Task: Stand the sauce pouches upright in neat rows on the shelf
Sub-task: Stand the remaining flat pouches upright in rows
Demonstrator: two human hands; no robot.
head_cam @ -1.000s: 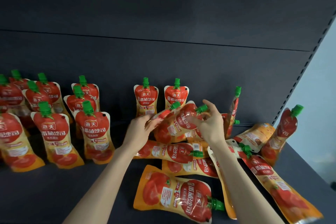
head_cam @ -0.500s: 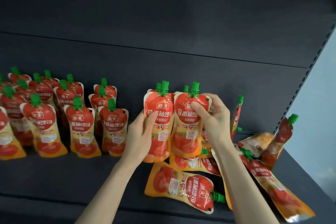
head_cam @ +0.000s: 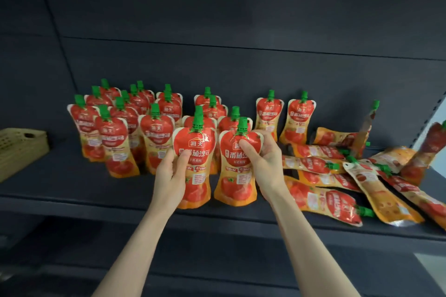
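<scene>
The left grip (head_cam: 170, 176) and right grip (head_cam: 265, 166) each clasp a sauce pouch, left pouch (head_cam: 198, 147) and right pouch (head_cam: 235, 181), upright side by side at the shelf (head_cam: 72, 190) front, seemingly to extend the standing rows (head_cam: 156, 128) beside the toppled pouches (head_cam: 323, 198).

Place: it was a shop.
Shelving: a dark metal shelf (head_cam: 72, 190) had a plain back panel (head_cam: 241, 67) and a slotted upright (head_cam: 434, 109), like retail racking.
Stock: many identical branded sauce pouches (head_cam: 156, 128) crowded it.

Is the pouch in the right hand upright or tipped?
Upright: the pouch in the right hand has its green cap on top, base down at the shelf; whether it rests there, cannot tell.
</scene>
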